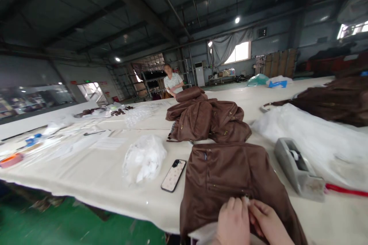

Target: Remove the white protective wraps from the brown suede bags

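A brown leather-look jacket (227, 176) lies flat on the table's near edge in front of me. Both my hands rest on its lower part. My left hand (233, 220) and my right hand (268, 220) are closed together, pinching a small white thing (246, 199) against the jacket near a zip pocket. What the white thing is I cannot make out. A pile of several more brown jackets (208, 116) sits just beyond the flat one.
A phone (173, 175) lies left of the jacket, beside a crumpled clear bag (145, 157). A grey tape dispenser (299, 168) stands to the right, with clear plastic sheets (310, 134) and more brown garments (333, 101) behind. A person (173, 82) stands at the table's far side.
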The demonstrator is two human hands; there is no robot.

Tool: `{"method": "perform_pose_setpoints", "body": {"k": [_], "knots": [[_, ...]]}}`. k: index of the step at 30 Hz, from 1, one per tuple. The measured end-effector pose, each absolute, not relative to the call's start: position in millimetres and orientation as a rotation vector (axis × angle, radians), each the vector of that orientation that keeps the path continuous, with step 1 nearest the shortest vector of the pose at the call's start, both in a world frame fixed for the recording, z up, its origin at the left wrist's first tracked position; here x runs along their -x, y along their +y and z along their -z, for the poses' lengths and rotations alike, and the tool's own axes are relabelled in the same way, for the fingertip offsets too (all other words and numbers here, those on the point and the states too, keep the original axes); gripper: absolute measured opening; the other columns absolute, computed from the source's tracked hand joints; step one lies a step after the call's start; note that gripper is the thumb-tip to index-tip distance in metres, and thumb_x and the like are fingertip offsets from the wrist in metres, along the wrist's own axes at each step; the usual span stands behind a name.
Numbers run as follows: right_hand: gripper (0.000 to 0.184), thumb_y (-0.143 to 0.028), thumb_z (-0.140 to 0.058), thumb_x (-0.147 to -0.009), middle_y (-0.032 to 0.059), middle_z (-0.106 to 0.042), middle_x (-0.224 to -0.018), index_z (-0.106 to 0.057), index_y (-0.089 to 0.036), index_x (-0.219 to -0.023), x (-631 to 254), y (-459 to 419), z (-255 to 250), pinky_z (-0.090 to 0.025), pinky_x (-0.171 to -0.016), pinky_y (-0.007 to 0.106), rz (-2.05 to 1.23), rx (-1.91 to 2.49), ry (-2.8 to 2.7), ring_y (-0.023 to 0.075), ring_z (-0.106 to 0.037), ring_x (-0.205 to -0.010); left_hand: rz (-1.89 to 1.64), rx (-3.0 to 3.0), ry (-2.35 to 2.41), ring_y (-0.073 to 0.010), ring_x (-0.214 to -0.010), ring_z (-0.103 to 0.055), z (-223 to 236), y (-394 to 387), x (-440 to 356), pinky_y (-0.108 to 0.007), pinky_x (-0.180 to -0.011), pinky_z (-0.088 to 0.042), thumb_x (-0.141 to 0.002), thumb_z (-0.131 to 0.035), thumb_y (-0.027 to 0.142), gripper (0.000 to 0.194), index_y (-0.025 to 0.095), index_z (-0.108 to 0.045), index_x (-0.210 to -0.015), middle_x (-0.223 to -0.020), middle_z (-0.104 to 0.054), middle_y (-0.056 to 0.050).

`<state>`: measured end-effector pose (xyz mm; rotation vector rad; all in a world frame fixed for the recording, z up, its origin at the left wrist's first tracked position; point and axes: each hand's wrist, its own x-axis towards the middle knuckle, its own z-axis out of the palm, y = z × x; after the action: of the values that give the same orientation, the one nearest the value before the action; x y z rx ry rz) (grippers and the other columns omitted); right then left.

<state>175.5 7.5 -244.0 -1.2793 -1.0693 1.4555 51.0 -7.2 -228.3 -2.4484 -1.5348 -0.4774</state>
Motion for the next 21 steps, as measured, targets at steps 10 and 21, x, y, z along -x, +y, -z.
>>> {"method": "perform_pose_setpoints", "body": {"k": [10, 21], "knots": [[0.049, -0.064, -0.057, -0.075, -0.0034, -0.051, -0.044, -0.050, -0.018, -0.060, -181.6, -5.7, 223.2, -0.019, -0.034, 0.021, -1.504, 1.211, -1.034, 0.0056, -0.034, -0.031, 0.345, 2.455, -1.325, -0.0194, -0.088, -0.056, 217.7, -20.7, -41.3, -0.031, -0.069, -0.052, -0.089, -0.046, 0.014, 0.038, 0.006, -0.051, -0.126, -0.101, -0.059, -0.009], [0.055, -0.074, -0.048, -0.075, -0.0038, -0.044, -0.044, -0.055, -0.021, -0.060, -186.8, -3.1, 259.8, -0.030, -0.036, 0.026, -1.315, 1.360, -1.252, 0.0096, -0.038, -0.034, 0.743, 2.867, -2.254, -0.0218, -0.090, -0.062, 200.1, -8.0, -32.2, -0.033, -0.080, -0.050, -0.089, -0.043, 0.034, 0.029, 0.022, -0.061, -0.108, -0.101, -0.068, -0.008]]}}
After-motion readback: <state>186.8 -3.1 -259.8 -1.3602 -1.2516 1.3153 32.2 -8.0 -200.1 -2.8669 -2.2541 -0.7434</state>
